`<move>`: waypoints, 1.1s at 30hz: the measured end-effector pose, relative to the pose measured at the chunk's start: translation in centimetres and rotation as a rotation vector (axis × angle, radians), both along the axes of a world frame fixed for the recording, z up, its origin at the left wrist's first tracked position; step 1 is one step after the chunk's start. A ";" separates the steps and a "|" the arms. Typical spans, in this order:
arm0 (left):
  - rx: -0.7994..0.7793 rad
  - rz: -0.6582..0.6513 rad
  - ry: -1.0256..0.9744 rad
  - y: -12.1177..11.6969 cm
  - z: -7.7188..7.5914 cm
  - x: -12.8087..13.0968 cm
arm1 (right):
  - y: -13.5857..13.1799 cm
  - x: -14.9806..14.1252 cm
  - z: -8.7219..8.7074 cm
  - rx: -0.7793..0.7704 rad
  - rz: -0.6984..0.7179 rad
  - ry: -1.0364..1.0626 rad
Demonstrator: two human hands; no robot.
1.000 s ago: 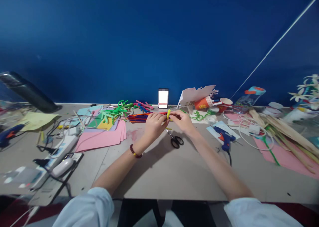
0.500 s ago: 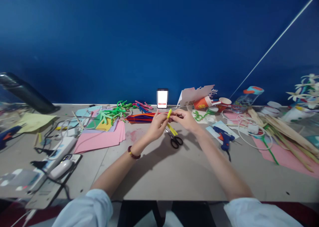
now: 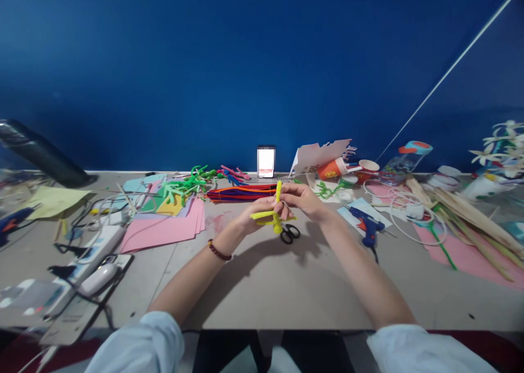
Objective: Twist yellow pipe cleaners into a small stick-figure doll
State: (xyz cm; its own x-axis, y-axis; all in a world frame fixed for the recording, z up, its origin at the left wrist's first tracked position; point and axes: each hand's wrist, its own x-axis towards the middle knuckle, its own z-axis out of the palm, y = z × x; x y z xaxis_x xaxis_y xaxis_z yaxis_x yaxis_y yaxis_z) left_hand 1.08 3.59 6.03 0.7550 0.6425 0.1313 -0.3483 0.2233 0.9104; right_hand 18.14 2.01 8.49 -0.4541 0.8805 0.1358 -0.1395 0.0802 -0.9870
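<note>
A yellow pipe-cleaner figure (image 3: 275,214) is held between both hands above the middle of the table (image 3: 286,286). My left hand (image 3: 256,216) grips its lower part, where short yellow arms stick out sideways. My right hand (image 3: 301,198) pinches its upper stem. Black-handled scissors (image 3: 290,233) lie on the table just under the figure. A bundle of red, orange and blue pipe cleaners (image 3: 241,192) lies right behind my hands.
Pink paper sheets (image 3: 164,228) and green pipe-cleaner shapes (image 3: 186,185) lie to the left, beside a power strip (image 3: 100,242) with cables. A blue glue gun (image 3: 366,226), paper cups (image 3: 333,169) and dried husks (image 3: 462,212) are on the right. A phone (image 3: 266,161) stands at the wall.
The yellow figure has been turned and lowered slightly; its side arms now stick out level, and my left hand has shifted below it.
</note>
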 end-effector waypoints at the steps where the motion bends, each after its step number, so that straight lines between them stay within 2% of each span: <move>1: 0.002 0.023 0.003 0.0 0.0 0.0 | 0.0 -0.1 0.0 0.003 -0.014 -0.004; 3: 0.037 0.125 0.055 0.2 -0.1 0.0 | 0.2 -0.2 -0.2 0.049 -0.097 -0.030; 8: 0.253 0.472 0.245 0.9 -0.5 0.1 | 0.8 -0.7 -0.7 0.240 -0.483 -0.245; 11: 0.304 0.572 0.246 1.1 -0.9 0.2 | 0.9 -0.9 -1.0 0.314 -0.583 -0.348; 14: 0.234 0.504 0.199 0.9 -0.9 0.3 | 0.8 -1.0 -1.1 0.328 -0.565 -0.344; 20: 0.111 0.312 0.122 0.5 -0.2 0.1 | 0.3 -0.8 -0.4 0.141 -0.329 -0.153; 24: 0.059 0.266 0.114 0.3 -0.1 0.1 | 0.2 -0.8 -0.4 0.080 -0.271 -0.115; 26: 0.049 0.262 0.137 0.2 -0.1 0.1 | 0.4 -0.7 -0.6 0.138 -0.309 -0.181; 29: 0.043 0.245 0.177 0.3 -0.2 0.0 | 0.7 -0.1 -0.6 0.368 -0.419 -0.406; 33: 0.046 0.198 0.181 0.6 -0.5 -0.2 | 0.6 0.4 -0.2 0.649 -0.418 -0.624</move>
State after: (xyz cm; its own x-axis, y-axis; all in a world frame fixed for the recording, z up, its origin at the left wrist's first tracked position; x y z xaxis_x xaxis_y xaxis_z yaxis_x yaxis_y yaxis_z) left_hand 0.92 4.17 5.52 0.6288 0.7766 0.0386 -0.2121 0.1236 0.9694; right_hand 18.59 2.61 8.26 -0.2785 0.8256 0.4908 0.5531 0.5556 -0.6208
